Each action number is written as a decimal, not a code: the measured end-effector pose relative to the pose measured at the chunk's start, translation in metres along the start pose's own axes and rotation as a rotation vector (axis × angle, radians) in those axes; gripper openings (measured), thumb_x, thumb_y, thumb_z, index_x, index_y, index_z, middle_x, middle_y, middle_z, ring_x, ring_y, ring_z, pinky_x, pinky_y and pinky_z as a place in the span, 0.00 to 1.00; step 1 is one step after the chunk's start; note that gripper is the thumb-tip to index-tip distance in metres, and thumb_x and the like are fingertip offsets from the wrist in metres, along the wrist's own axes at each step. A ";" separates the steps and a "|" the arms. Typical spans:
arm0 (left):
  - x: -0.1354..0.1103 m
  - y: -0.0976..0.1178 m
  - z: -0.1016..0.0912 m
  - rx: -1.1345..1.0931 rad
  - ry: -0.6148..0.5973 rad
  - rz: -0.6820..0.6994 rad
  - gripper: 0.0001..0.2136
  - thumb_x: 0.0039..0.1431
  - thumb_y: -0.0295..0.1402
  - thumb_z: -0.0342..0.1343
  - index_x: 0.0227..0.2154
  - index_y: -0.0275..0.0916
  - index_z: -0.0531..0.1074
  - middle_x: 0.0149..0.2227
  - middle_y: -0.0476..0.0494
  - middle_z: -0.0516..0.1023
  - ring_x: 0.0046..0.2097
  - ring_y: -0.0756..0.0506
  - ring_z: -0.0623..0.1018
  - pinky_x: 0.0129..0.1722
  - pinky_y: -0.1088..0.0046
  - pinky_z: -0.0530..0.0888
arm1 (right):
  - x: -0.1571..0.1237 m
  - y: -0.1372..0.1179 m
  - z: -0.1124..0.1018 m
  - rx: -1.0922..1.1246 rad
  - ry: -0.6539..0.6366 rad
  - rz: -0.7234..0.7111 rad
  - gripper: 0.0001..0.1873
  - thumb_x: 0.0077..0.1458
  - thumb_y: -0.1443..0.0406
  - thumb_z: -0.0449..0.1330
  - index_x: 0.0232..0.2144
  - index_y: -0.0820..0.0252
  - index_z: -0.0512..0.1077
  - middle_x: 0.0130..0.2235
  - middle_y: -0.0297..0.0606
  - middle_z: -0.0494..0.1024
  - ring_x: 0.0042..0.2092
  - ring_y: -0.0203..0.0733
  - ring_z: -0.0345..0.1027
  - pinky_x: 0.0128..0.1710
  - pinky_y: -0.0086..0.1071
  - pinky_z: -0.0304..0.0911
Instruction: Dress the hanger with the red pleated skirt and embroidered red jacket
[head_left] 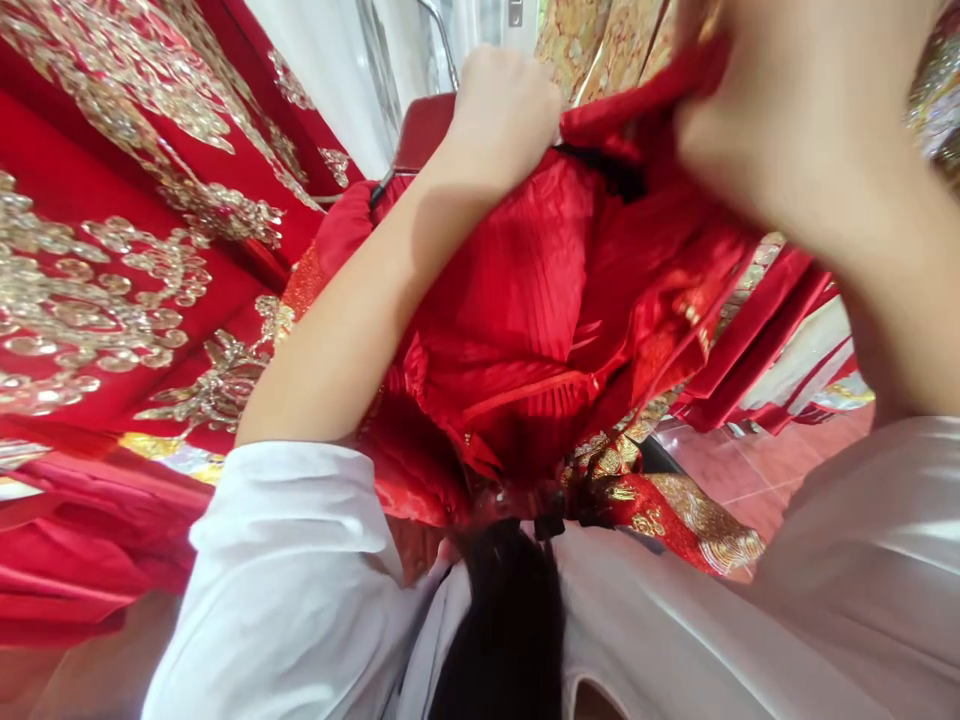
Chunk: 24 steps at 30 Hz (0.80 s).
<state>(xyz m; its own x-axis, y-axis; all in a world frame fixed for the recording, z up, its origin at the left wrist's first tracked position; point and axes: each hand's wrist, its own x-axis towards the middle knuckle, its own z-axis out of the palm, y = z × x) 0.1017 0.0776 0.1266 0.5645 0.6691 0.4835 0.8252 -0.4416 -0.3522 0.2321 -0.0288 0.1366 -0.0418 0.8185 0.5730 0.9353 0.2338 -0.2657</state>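
A red pleated garment (525,270) with orange-red and gold trim spreads out in front of me, its folds hanging toward my lap. My left hand (506,115) is curled in a fist at its upper edge, with the fingertips hidden on the far side. Higher on the right, my right hand (757,120) is blurred and close to the camera. It is closed around a raised red part of the same cloth, which stretches left from it. Between the hands, a dark strip shows inside the garment's upper edge.
Red cloth with gold beadwork (90,300) fills the left side. Behind the garment stands a dark red chair back (424,130) near white drapes (322,70). Gold-patterned fabric (600,45) hangs at the back. More red clothes (757,350) hang right, above a tiled floor (750,460).
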 end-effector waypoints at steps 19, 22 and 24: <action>-0.141 -0.094 -0.015 -0.248 -0.110 -0.443 0.26 0.59 0.49 0.35 0.26 0.31 0.67 0.24 0.49 0.61 0.36 0.44 0.74 0.43 0.63 0.70 | -0.010 0.098 0.159 0.197 0.120 -0.119 0.18 0.63 0.54 0.47 0.33 0.62 0.66 0.31 0.43 0.70 0.36 0.41 0.64 0.38 0.34 0.60; -0.142 -0.095 -0.005 -0.242 -0.056 -0.520 0.25 0.59 0.50 0.35 0.19 0.33 0.55 0.22 0.51 0.52 0.33 0.49 0.71 0.43 0.64 0.70 | -0.011 0.103 0.152 0.385 0.009 -0.084 0.17 0.63 0.58 0.48 0.26 0.62 0.64 0.25 0.36 0.66 0.27 0.34 0.58 0.29 0.28 0.56; -0.137 -0.096 0.002 -0.258 -0.062 -0.520 0.24 0.59 0.51 0.36 0.18 0.34 0.51 0.22 0.51 0.50 0.32 0.49 0.71 0.44 0.62 0.70 | 0.001 0.104 0.124 0.500 0.067 -0.076 0.15 0.60 0.61 0.53 0.23 0.63 0.63 0.23 0.33 0.63 0.25 0.29 0.53 0.27 0.26 0.51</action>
<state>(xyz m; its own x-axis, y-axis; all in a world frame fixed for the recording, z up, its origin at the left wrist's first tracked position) -0.0553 0.0298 0.0925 0.0874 0.8673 0.4900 0.9767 -0.1714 0.1292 0.2859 0.0611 0.0135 -0.0654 0.7581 0.6489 0.6475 0.5270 -0.5505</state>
